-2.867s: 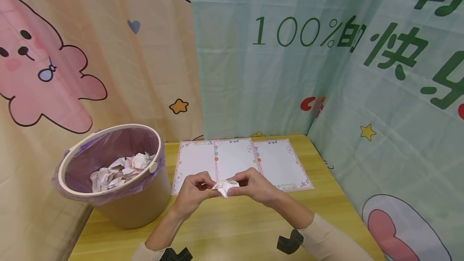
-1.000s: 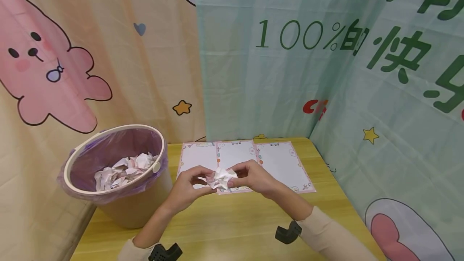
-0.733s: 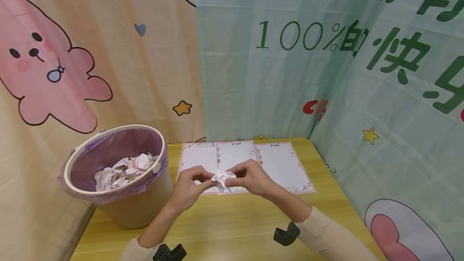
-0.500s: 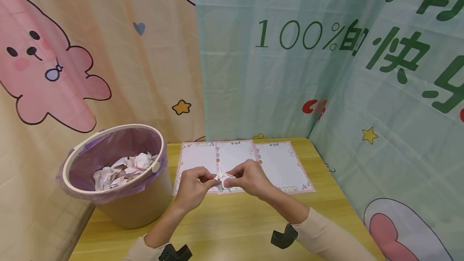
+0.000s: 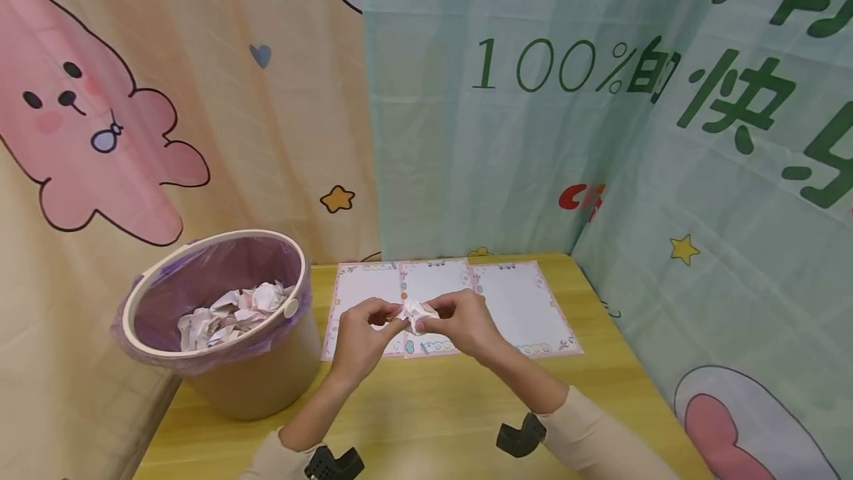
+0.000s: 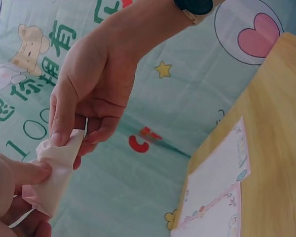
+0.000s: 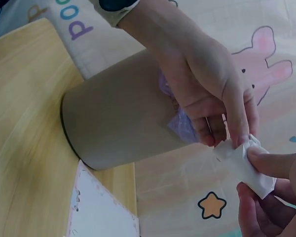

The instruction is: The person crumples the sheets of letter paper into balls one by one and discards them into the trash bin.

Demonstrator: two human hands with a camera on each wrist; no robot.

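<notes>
Between both hands, a small crumpled piece of white and pink paper [image 5: 417, 311] is held up over the table. My left hand [image 5: 360, 335] pinches its left side with thumb and fingers. My right hand [image 5: 469, 323] pinches the right side. In the left wrist view the crumpled paper [image 6: 58, 170] looks partly folded, with loose edges; the right wrist view shows the same paper [image 7: 249, 165] gripped from both ends. Behind the hands lie three sheets of paper with pink decorated borders, the right sheet [image 5: 523, 302] fully visible and the middle one partly covered by the hands.
A beige bin [image 5: 256, 384] with a purple liner [image 5: 220, 258] stands on the table's left, several crumpled papers [image 5: 229, 313] inside. The wooden table [image 5: 413, 413] meets printed curtains [image 5: 460, 169] at the back and right.
The paper, spread wider a second ago, is now more bunched between the fingertips. Both hands have turned slightly and risen a little; the bin and sheets stay put.
</notes>
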